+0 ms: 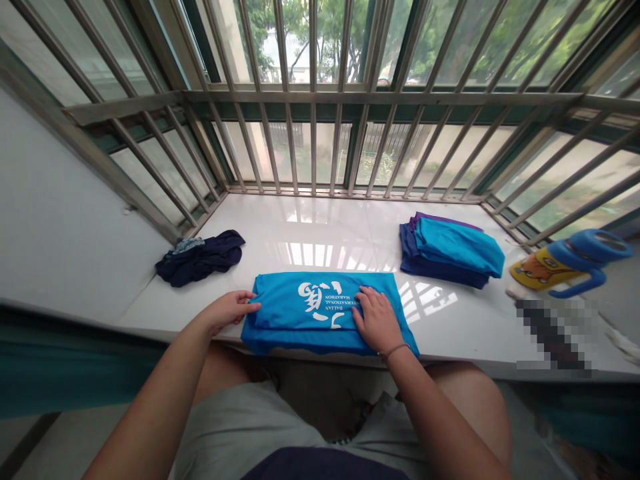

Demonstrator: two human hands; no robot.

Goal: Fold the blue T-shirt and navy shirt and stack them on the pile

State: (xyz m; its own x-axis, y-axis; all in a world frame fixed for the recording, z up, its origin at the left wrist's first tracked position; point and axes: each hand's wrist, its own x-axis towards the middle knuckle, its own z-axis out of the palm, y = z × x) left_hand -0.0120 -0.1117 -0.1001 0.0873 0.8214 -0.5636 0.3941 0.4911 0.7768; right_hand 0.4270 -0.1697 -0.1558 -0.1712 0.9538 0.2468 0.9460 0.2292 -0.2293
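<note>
A bright blue T-shirt (285, 313) with white lettering lies folded into a long rectangle at the front edge of the white ledge. Its lower layer hangs slightly over that edge. My left hand (230, 312) is at the shirt's left end, thumb and fingers closed on its border. Flat on the right part of the fabric rests my right hand (376, 320), fingers extended over some of the print, with a thin band on the wrist.
A crumpled dark navy garment (205, 259) sits at the left. Folded clothes (455, 250) in blue, navy and purple are stacked at the right. Beyond them stands a blue and yellow bottle (560, 263) beside a blurred dark item (553, 337). Metal window bars (313, 140) enclose the ledge.
</note>
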